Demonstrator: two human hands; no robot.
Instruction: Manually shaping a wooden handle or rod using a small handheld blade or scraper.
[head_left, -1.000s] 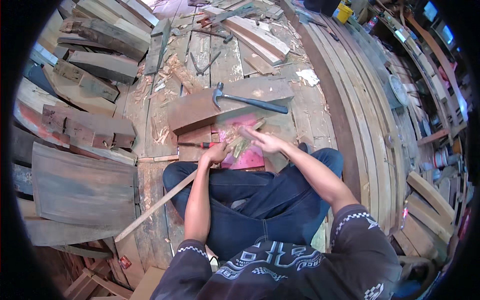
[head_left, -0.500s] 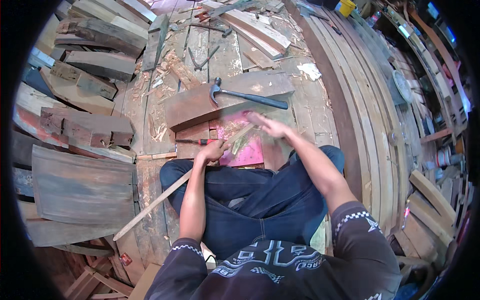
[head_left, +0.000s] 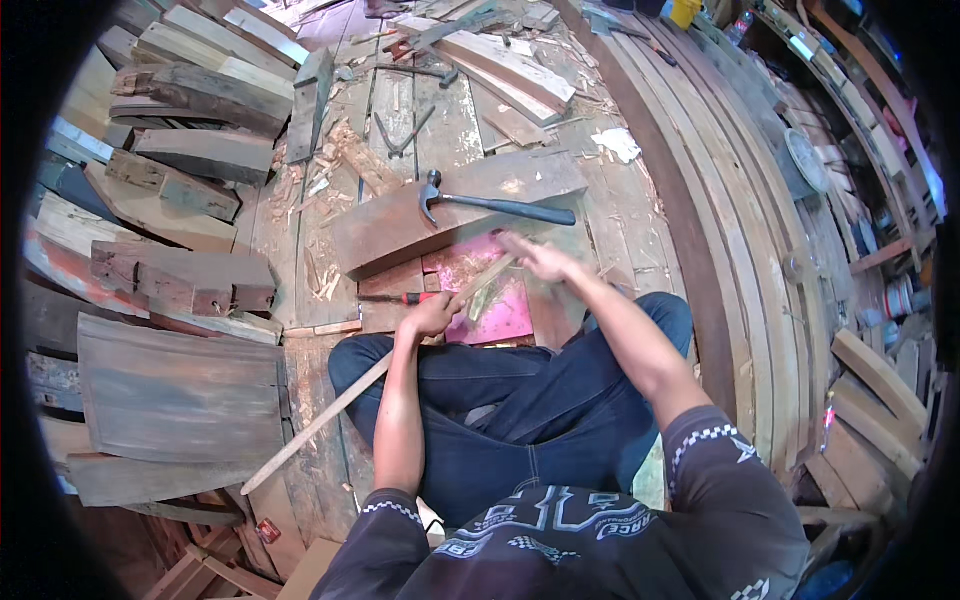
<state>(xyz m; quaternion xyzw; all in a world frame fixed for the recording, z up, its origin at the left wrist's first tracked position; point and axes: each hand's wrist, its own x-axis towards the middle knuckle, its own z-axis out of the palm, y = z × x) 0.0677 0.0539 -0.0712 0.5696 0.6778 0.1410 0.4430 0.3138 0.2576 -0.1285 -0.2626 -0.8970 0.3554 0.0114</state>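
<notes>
A long, thin wooden stick (head_left: 318, 424) slants from the lower left across my left thigh up to the pink sheet. Fingers closed around it, my left hand (head_left: 430, 314) grips the stick near its upper part. My right hand (head_left: 548, 262) is closed at the stick's far end, around a short brownish thing (head_left: 514, 243) too blurred to name. Below the stick lies the pink sheet (head_left: 508, 317), strewn with shavings. A tool with a red and black handle (head_left: 412, 298) lies just beyond my left hand.
A claw hammer (head_left: 505, 207) rests on a thick timber block (head_left: 375, 241) ahead of me. Beyond are pincers (head_left: 400, 140), wood chips and a second hammer (head_left: 449, 77). Timber pieces (head_left: 185, 380) crowd the left; long planks (head_left: 735, 250) run along the right.
The view has shifted slightly. Both hands stay closed at the stick, and the right hand with its brownish thing has moved only a little near the stick's far end.
</notes>
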